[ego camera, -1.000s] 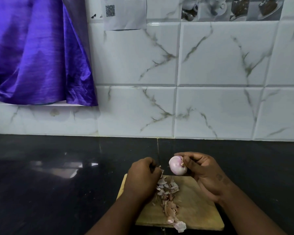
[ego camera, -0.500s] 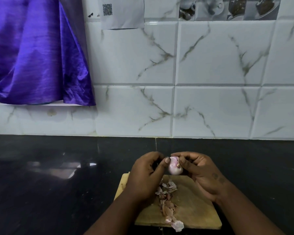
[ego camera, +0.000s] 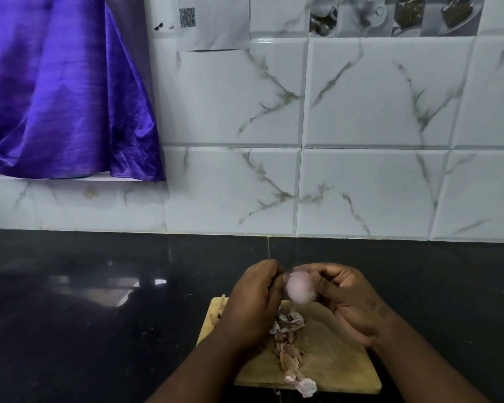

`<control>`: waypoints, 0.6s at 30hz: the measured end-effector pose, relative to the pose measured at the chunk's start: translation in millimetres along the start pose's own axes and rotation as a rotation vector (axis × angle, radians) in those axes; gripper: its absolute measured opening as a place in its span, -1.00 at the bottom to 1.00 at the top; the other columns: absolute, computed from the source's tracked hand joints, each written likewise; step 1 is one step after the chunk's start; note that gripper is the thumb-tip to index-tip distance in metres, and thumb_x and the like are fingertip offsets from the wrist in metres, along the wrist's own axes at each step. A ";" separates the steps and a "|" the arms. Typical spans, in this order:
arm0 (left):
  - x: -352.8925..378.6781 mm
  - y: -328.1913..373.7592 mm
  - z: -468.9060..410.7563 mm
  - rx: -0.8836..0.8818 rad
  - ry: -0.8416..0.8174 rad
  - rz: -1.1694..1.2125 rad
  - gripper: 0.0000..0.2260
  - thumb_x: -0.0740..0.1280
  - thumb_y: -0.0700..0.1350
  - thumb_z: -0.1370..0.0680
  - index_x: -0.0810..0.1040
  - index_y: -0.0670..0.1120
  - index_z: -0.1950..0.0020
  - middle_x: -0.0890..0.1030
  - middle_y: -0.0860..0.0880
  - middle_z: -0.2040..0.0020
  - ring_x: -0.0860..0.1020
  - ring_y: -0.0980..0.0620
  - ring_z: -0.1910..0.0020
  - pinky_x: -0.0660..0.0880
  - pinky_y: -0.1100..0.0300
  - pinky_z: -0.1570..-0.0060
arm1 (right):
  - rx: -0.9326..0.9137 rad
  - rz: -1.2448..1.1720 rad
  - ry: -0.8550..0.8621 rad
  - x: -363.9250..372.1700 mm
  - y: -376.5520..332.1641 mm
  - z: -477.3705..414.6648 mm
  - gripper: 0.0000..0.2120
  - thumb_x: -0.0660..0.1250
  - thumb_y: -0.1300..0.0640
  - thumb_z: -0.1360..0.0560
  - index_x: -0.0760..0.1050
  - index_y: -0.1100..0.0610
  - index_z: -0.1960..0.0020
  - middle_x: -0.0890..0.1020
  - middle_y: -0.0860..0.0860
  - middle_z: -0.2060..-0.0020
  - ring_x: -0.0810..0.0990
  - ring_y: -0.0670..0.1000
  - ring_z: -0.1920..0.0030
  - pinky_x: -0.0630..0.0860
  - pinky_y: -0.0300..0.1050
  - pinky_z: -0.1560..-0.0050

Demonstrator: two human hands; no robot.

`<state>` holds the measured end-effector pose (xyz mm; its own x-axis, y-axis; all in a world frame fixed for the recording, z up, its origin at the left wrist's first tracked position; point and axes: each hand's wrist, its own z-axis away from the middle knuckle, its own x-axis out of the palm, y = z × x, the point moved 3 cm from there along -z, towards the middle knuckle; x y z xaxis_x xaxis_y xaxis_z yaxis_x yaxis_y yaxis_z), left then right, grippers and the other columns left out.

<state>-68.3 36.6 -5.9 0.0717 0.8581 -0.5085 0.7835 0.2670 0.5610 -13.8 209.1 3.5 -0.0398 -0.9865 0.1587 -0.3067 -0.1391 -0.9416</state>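
A white tiled wall [ego camera: 361, 112] with grey marble veins fills the upper part of the view. A shiny purple curtain [ego camera: 56, 97] hangs at its left and ends on a narrow ledge. Below the wall runs a glossy black table [ego camera: 85, 330]. A wooden cutting board [ego camera: 338, 362] lies on the table near its front edge, turned a little askew. A sheet of paper [ego camera: 213, 24] with a square code is stuck high on the wall.

The right hand [ego camera: 352, 303] is clamped on a peeled pink onion [ego camera: 301, 288], fingers over its top and thumb at its side, holding it in the air above the far edge of the board. The left hand [ego camera: 252, 303] has its fingers curled, with the tips against the onion's upper left side; the blur there means I cannot tell whether they pinch any skin. A strip of loose onion peels [ego camera: 288, 344] lies down the middle of the board, below the onion, reaching its near edge.
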 end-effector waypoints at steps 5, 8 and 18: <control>1.2 -0.7 -1.2 -0.103 -0.003 0.011 -0.72 0.25 -0.06 -0.72 0.36 0.13 0.19 0.47 0.10 0.23 0.44 0.12 0.22 0.33 0.25 0.24 | -0.008 -0.114 -0.024 3.1 1.2 -0.3 -0.34 0.73 -0.15 -0.11 0.73 0.23 -0.06 0.73 0.30 -0.07 0.74 0.19 -0.03 0.69 -0.02 0.02; 2.5 -3.8 -0.9 -0.140 -0.044 -0.061 -0.77 0.31 -0.09 -0.67 0.44 0.10 0.18 0.51 0.09 0.21 0.46 0.12 0.21 0.39 0.18 0.21 | -0.024 -0.157 -0.013 1.8 -2.4 0.4 -0.34 0.74 -0.14 -0.07 0.74 0.22 -0.03 0.74 0.27 -0.03 0.76 0.15 0.02 0.69 -0.05 0.09; -7.2 -4.7 -1.9 -0.137 0.098 0.010 -0.83 0.39 -0.17 -0.62 0.70 0.10 -0.05 0.70 0.19 0.05 0.63 0.18 0.05 0.61 0.12 0.05 | 0.113 -0.043 -0.005 2.1 -3.3 7.3 -0.67 0.42 0.03 -0.44 0.66 0.20 -0.11 0.73 0.22 -0.02 0.73 0.18 0.16 0.67 -0.07 0.38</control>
<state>-73.7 30.0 -3.6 0.0135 0.8980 -0.4397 0.6913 0.3093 0.6530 -5.9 206.9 4.8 -0.0242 -0.9797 0.1988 -0.1989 -0.1902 -0.9614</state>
